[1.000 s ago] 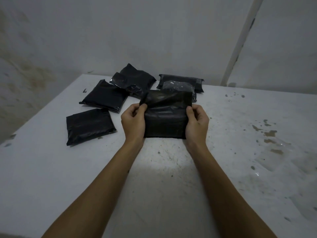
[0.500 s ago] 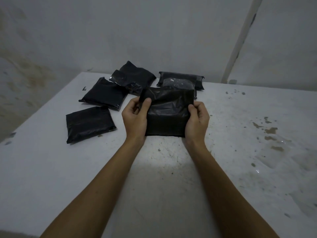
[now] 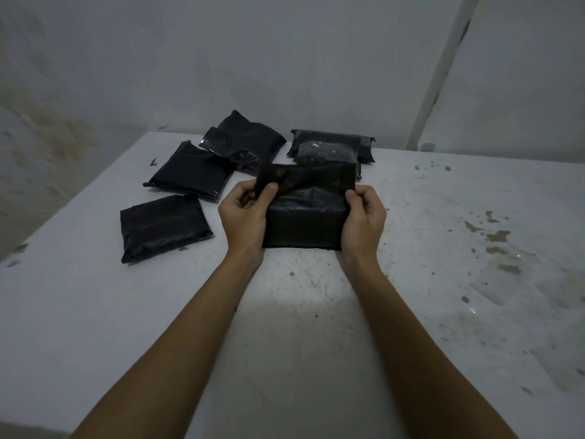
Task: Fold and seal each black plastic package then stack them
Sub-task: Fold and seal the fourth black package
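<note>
A black plastic package point(image 3: 305, 220) sits on the white table point(image 3: 285, 327) in front of me, held between both hands. My left hand point(image 3: 243, 213) pinches the left side of its raised top flap point(image 3: 310, 179), thumb on the front. My right hand point(image 3: 364, 217) grips the package's right edge at the flap's lower corner. The flap stands up, bent slightly toward me. One folded black package point(image 3: 163, 226) lies alone to the left.
Several more black packages lie at the back: one point(image 3: 191, 172) at back left, a pair overlapping point(image 3: 247, 141) behind it, and a stack point(image 3: 330, 147) right behind the held package. Walls close the far side; brown stains point(image 3: 497, 236) mark the table's right part.
The package's top flap has been lifted higher and stands more upright. My left thumb moved up onto the flap; both hands stayed at the package's sides.
</note>
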